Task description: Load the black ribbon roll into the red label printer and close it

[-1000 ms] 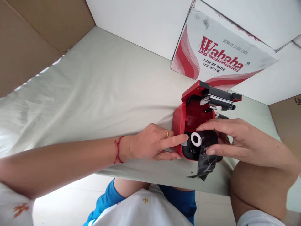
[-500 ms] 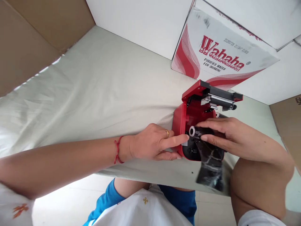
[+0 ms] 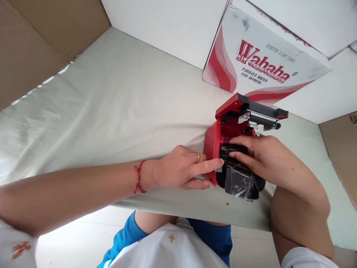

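A small red printer (image 3: 212, 143) stands on the cloth with its lid (image 3: 252, 110) tilted up, showing a black roller on the underside. My left hand (image 3: 185, 167) grips the printer's left side, the index finger reaching over the rim and the thumb lower down. My right hand (image 3: 258, 152) is inside the open compartment, its thumb and fingers closed round a roll of black ribbon (image 3: 227, 150). From that roll a loose glossy black tail (image 3: 242, 184) hangs over the printer's front edge. The roll's white core is out of sight.
A white and red water carton (image 3: 262, 63) stands behind the printer against white boxes. Pale green cloth (image 3: 134, 96) covers the table. Brown cardboard (image 3: 50, 33) borders it at far left and right. A tiny dark scrap (image 3: 227, 203) lies near the front edge.
My right hand has carried the black ribbon roll deeper and further back into the printer. The hanging tail swung right, then drew up and left. My left hand has stayed in place.
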### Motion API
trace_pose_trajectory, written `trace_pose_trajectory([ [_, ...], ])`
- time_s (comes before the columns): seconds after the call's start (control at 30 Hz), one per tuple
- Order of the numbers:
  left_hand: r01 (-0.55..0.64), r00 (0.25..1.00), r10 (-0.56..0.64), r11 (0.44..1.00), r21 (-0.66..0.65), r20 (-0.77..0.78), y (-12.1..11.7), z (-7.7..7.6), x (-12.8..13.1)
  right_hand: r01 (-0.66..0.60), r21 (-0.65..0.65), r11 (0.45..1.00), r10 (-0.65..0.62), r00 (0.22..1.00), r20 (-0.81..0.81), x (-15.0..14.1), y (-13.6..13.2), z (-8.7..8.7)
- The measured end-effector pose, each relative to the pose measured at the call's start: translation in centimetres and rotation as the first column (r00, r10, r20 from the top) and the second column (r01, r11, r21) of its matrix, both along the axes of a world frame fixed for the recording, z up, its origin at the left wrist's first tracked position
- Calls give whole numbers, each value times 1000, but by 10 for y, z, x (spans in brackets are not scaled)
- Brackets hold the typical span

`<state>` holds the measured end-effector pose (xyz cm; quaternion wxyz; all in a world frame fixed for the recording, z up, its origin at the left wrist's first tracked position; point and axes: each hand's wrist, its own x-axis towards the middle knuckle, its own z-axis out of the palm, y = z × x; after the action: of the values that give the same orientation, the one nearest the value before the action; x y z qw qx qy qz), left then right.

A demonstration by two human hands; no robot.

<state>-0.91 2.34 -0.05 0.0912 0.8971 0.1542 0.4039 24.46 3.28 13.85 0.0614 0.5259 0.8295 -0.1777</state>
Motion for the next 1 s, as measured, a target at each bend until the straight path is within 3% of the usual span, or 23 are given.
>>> trace_pose_trajectory([
  [0.27, 10, 1000, -10, 1000, -29, -28, -1, -2, -3, -60, 44, 997, 58, 997, 57, 6, 0, -4],
  [0.5, 7, 1000, -7, 1000, -12, -2, 0, 1, -1, 39, -98, 994, -50, 992, -116, 6, 5, 5],
  [0.67, 13, 1000, -13, 1000, 1, 11, 1, 0, -1, 102, -40, 994, -103, 993, -48, -3, 5, 1],
  [0.83, 15, 1000, -15, 1000, -16, -8, 1, 0, -2, -20, 93, 995, 1, 981, 193, -7, 1, -6],
  [1.0, 20, 1000, -20, 1000, -8, -14, 1, 1, -2, -68, 71, 995, 62, 995, 83, 1, 4, -9],
])
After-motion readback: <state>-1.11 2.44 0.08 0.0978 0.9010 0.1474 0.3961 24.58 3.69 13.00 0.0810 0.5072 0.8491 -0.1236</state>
